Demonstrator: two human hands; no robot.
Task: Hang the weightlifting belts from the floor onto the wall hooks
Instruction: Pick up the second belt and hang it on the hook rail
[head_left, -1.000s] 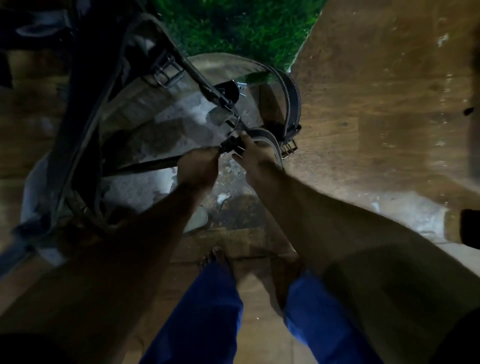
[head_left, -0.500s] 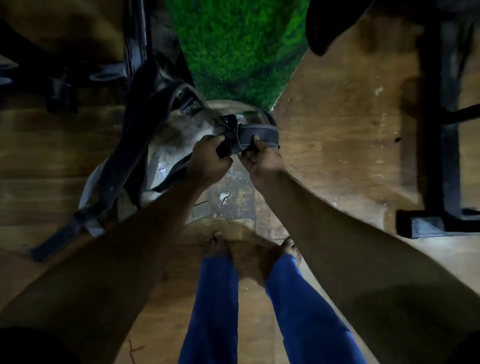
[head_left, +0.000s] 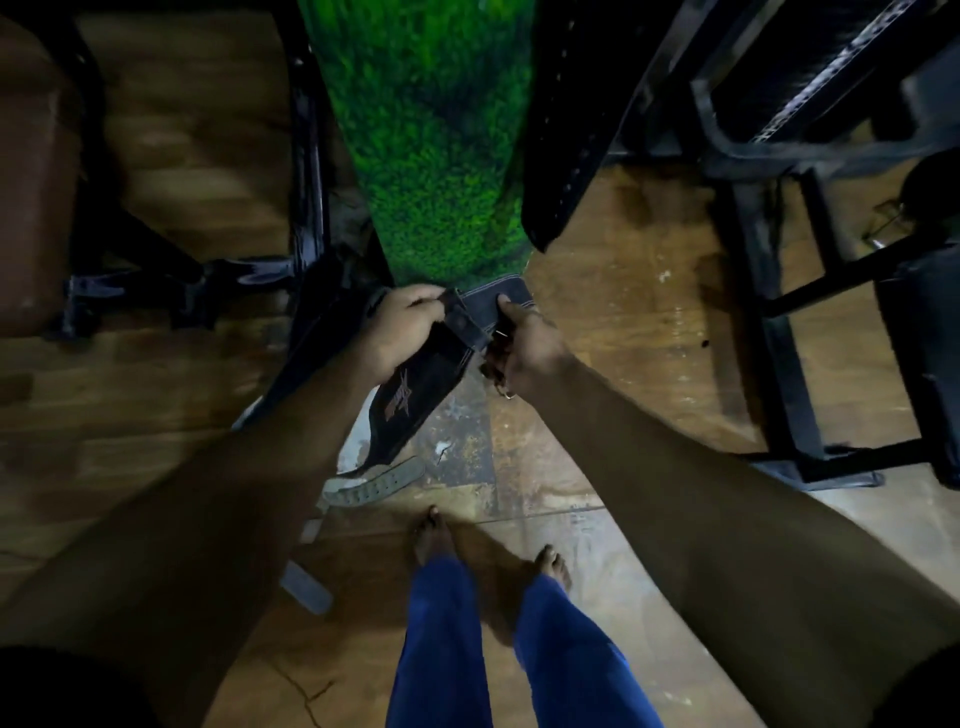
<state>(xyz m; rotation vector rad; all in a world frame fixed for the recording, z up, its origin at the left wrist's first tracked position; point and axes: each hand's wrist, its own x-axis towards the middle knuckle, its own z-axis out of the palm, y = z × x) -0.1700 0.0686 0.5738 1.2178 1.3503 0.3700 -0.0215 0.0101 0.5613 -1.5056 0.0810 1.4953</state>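
Head view, dim light: left hand (head_left: 402, 327) and right hand (head_left: 524, 345) both curl their fingers around a black stitched leather weightlifting belt (head_left: 415, 384), held raised over the worn wooden floor (head_left: 623, 322) in front of a green artificial-grass strip (head_left: 431, 156). Belt's grey perforated tail (head_left: 374, 483) hangs down near bare feet (head_left: 431, 535). Black metal frame (head_left: 769, 291) stands right.

Black belt (head_left: 415, 395): upper end hidden under both hands; buckle indistinct; black frame (head_left: 769, 291) cropped at right edge.
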